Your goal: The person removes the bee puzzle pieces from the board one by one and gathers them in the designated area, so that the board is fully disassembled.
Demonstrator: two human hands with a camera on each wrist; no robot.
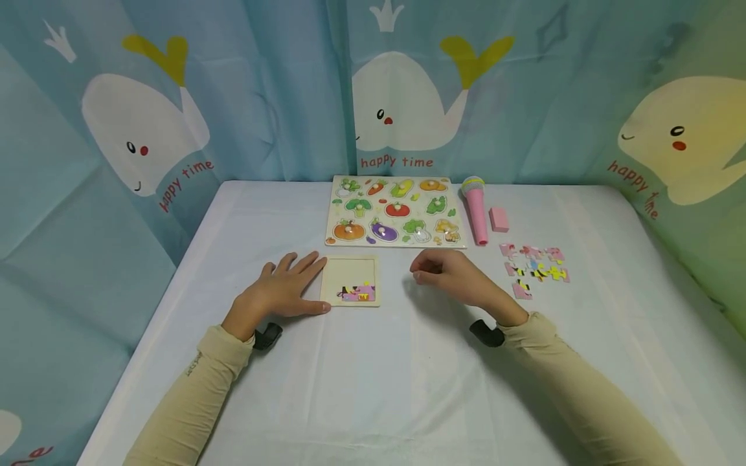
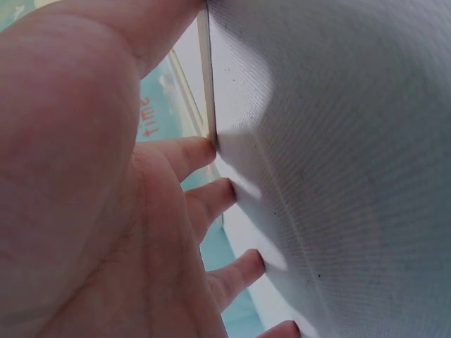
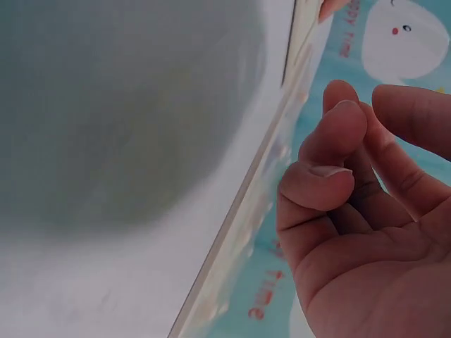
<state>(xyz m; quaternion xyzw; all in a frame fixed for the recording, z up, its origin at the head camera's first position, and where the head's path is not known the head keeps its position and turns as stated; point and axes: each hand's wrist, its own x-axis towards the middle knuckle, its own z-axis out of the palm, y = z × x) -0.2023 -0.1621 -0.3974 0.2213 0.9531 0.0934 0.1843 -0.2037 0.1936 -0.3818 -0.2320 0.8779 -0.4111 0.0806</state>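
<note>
My left hand (image 1: 284, 285) lies with fingers spread at the left edge of a small square wooden puzzle tray (image 1: 350, 258). Its thumb and index fingertip are right at the tray's edge; the other fingertips rest on the white cloth in the left wrist view. Joined pink puzzle pieces (image 1: 357, 293) with a bee picture fill the tray's lower right part. To the tray's right, my right hand (image 1: 445, 275) hovers above the table with loosely curled fingers. Nothing shows between its thumb and fingers (image 3: 331, 134). Several loose puzzle pieces (image 1: 522, 290) lie in rows farther right.
Behind the tray lies a vegetable peg puzzle board (image 1: 398, 210). A pink toy microphone (image 1: 476, 213) and a pink block (image 1: 498, 219) lie to its right. The table (image 1: 373, 388) has a white cloth, with a whale-print curtain (image 1: 303, 90) behind it.
</note>
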